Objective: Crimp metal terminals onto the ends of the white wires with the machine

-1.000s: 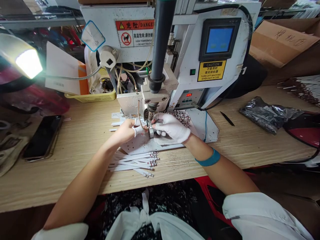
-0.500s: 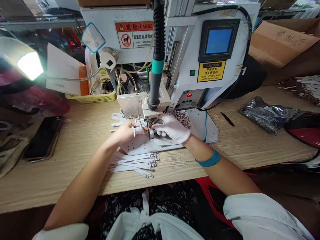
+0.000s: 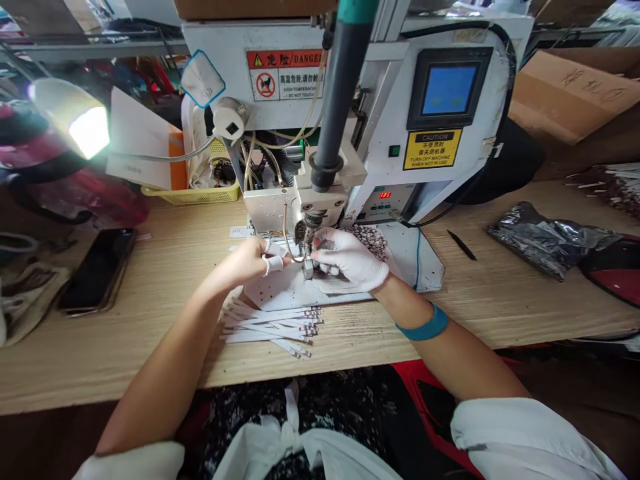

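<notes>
My left hand (image 3: 250,264), with white covers on some fingers, is closed in a pinch at the left of the metal fixture block (image 3: 308,269). On the other side of the block, my right hand (image 3: 349,259) in a white glove has its thumb and fingers pinched together. Whatever lies between the fingertips of either hand is too small or hidden to make out. Just above them stands the soldering head (image 3: 320,175) of a white machine, a bent copper tube (image 3: 287,233) curving down beside it. Several white flat strips (image 3: 273,328) with small end pieces lie in front of the base plate (image 3: 265,299).
Small dark-and-white parts (image 3: 371,241) are heaped behind my right hand. To the left are a phone (image 3: 97,270), a lit lamp (image 3: 87,127) and a yellow basket (image 3: 200,195). Black tweezers (image 3: 461,245) and a silvery bag (image 3: 540,240) lie right.
The soldering head has risen away from the fixture block, and its grey rod stands higher and nearer. Both hands stay by the block. The whole view has shifted slightly.
</notes>
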Tool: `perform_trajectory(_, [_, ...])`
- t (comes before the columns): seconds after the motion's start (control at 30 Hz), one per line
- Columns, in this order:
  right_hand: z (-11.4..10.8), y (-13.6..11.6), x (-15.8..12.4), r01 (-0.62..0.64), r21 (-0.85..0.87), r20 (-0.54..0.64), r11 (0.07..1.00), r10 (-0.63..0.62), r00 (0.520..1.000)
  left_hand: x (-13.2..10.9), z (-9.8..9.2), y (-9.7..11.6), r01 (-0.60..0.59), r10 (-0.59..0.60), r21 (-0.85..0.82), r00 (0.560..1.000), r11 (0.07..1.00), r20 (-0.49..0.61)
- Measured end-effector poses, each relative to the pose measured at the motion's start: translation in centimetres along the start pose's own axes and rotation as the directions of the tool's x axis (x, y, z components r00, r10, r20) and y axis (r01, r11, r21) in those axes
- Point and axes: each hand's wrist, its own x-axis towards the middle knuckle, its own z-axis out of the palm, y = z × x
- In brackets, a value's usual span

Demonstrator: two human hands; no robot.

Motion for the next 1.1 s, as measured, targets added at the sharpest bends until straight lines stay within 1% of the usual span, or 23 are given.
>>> perform_trajectory(0.07, [-0.1,-0.1,-0.1,-0.031,0.026,0.023,0.999,0.030,0.999,-0.6,-0.5,0.4,0.042,-0.042,0.009,0.998,0.999,0.049])
perform_trajectory(0.1, [-0.1,-0.1,-0.2,-0.049,0.037,0.035,0.998,0.048,0.998,-0.8,-0.5,0.6,0.073,-0.072,-0.006,0.993,0.997,0.095])
perform_trajectory(0.2, [-0.1,-0.2,-0.3,-0.078,0.033,0.039,0.996,0.077,0.996,-1.3,-0.2,1.4,0.166,-0.132,-0.123,0.961,0.978,0.243])
perform_trajectory(0.3, [-0.3,-0.2,-0.3,-0.081,0.032,0.027,0.996,0.080,0.996,-1.3,0.2,1.7,0.208,-0.131,-0.255,0.948,0.944,0.289])
perform_trajectory(0.4, [-0.7,-0.1,-0.2,-0.109,0.029,0.016,0.994,0.108,0.994,-1.5,0.1,1.7,0.200,-0.102,-0.315,0.948,0.928,0.300])
perform_trajectory(0.5, [-1.2,-0.2,-0.1,-0.090,0.008,0.011,0.996,0.090,0.996,-2.3,-0.3,1.5,0.149,-0.048,-0.287,0.943,0.946,0.330])
perform_trajectory(0.53, [-1.4,-0.3,-0.1,-0.071,-0.014,-0.002,0.997,0.071,0.998,-2.6,-0.5,1.4,0.128,-0.034,-0.241,0.932,0.962,0.360])
perform_trajectory(0.6, [-1.7,-0.5,0.0,-0.042,-0.098,-0.046,0.994,0.038,0.998,-3.3,-0.8,1.1,0.055,-0.022,-0.072,0.917,0.996,0.397])
perform_trajectory(0.63, [-1.9,-0.6,0.0,-0.031,-0.161,-0.074,0.986,0.019,0.997,-3.6,-0.9,0.9,0.009,-0.024,0.040,0.920,0.999,0.390])
perform_trajectory(0.7, [-2.4,-1.0,0.1,0.025,-0.338,-0.122,0.941,-0.070,0.990,-3.8,-1.1,0.4,-0.073,-0.005,0.232,0.948,0.970,0.319])
perform_trajectory(0.77, [-2.9,-1.4,0.1,0.123,-0.541,-0.124,0.832,-0.224,0.967,-3.5,-1.0,-0.2,-0.108,0.029,0.344,0.973,0.933,0.228])
perform_trajectory(0.8, [-3.1,-1.6,0.1,0.161,-0.629,-0.104,0.761,-0.287,0.952,-3.1,-0.9,-0.4,-0.098,0.036,0.391,0.986,0.915,0.162])
perform_trajectory(0.83, [-3.2,-1.8,0.0,0.181,-0.700,-0.078,0.691,-0.326,0.942,-2.6,-0.6,-0.7,-0.077,0.047,0.442,0.996,0.894,0.078])
perform_trajectory(0.9, [-3.4,-2.2,-0.3,0.187,-0.790,-0.013,0.584,-0.320,0.947,-1.5,0.0,-1.0,-0.019,0.080,0.534,0.993,0.845,-0.091])
perform_trajectory(0.93, [-3.4,-2.3,-0.4,0.190,-0.816,0.028,0.546,-0.290,0.957,-1.1,0.3,-1.1,0.007,0.092,0.567,0.985,0.824,-0.146])
perform_trajectory(0.97, [-3.4,-2.3,-0.6,0.196,-0.834,0.068,0.516,-0.257,0.964,-0.7,0.7,-1.3,0.021,0.102,0.586,0.979,0.810,-0.176])
perform_trajectory(1.03, [-3.3,-2.2,-0.8,0.203,-0.861,0.120,0.465,-0.202,0.972,-0.1,1.2,-1.5,0.014,0.115,0.598,0.977,0.801,-0.177])
perform_trajectory(1.1, [-3.3,-1.8,-0.8,0.196,-0.887,0.129,0.417,-0.183,0.975,0.2,1.6,-1.9,-0.006,0.133,0.601,0.977,0.799,-0.168])
